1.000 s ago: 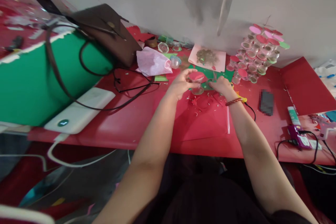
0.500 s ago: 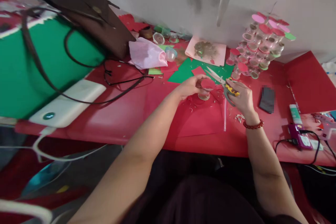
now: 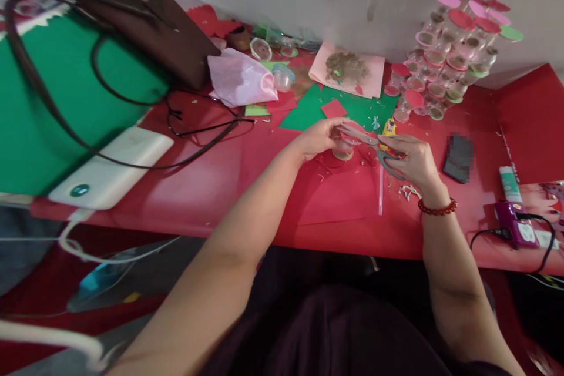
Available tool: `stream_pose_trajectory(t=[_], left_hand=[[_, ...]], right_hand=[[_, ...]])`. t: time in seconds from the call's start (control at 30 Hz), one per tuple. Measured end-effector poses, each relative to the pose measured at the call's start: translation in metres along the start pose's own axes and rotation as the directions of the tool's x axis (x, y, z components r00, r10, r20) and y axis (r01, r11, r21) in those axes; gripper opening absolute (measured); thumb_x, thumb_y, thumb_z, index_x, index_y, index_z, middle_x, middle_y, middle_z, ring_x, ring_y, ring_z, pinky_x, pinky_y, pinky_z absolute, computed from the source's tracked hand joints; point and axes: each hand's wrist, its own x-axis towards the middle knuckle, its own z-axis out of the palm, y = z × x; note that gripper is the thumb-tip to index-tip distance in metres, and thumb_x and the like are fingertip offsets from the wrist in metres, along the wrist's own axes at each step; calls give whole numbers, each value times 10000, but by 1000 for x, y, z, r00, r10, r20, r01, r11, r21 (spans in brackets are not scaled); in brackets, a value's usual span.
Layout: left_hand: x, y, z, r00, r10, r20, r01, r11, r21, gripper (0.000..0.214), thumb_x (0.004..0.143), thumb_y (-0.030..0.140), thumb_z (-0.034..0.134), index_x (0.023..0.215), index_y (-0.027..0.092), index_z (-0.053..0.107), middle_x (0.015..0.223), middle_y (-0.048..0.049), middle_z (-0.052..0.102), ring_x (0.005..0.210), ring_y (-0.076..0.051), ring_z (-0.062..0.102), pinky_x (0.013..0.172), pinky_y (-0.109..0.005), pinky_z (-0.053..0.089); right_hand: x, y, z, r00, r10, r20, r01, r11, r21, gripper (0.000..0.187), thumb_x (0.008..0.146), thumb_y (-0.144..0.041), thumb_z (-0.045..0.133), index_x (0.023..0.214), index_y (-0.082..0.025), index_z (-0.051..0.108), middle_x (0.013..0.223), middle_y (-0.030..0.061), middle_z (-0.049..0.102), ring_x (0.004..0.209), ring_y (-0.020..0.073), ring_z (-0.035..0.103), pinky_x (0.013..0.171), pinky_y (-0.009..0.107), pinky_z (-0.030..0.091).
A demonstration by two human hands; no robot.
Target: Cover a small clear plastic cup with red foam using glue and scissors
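Note:
My left hand is closed around a small clear plastic cup with a red paper disc on top. My right hand grips grey-handled scissors. Their blades lie across the front of the disc, close to my left fingertips; whether they touch the paper I cannot tell. A yellow object shows just beyond my right fingers, partly hidden by them. Beneath the cup, a red paper sheet lies on the red table, with a clear straw-like strip at its right.
A stack of paper-topped cups rises at the back right. Near it are a dark phone, a glue stick and a purple charger. Leftward are a brown bag, its looping strap and a white power bank.
The scissors have swung left and down, from beside the cup to across the red disc. My left hand still holds the cup. The view has shifted slightly.

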Motion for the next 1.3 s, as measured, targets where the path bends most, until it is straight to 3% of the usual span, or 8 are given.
stream_pose_trajectory(t=[0.43, 0.87, 1.3], left_hand=[[-4, 3, 4, 999, -34, -18, 34, 999, -26, 551, 629, 88, 894, 1121, 145, 651, 900, -11, 746, 850, -159, 715, 917, -375, 583], [-2, 2, 1, 1000, 4, 27, -4, 1000, 7, 559, 630, 146, 910, 1128, 155, 656, 894, -10, 745, 827, -153, 706, 877, -346, 571], [-3, 6, 4, 1000, 11, -14, -11, 1000, 4, 505, 606, 89, 883, 1058, 152, 669, 918, -20, 755, 913, -184, 720, 947, -395, 565]], right_hand=[[-2, -4, -8, 998, -15, 58, 16, 1000, -6, 369, 854, -273, 716, 1206, -234, 819, 1023, 71, 818, 849, 207, 750, 790, 345, 622], [-5, -6, -13, 997, -74, 29, 75, 996, -41, 360, 865, -217, 689, 1199, -254, 818, 1096, 84, 811, 952, 236, 773, 888, 398, 641], [-9, -10, -14, 999, -41, 34, 46, 989, -137, 377, 864, -250, 705, 1227, -275, 805, 1078, 67, 806, 928, 219, 764, 869, 366, 635]])
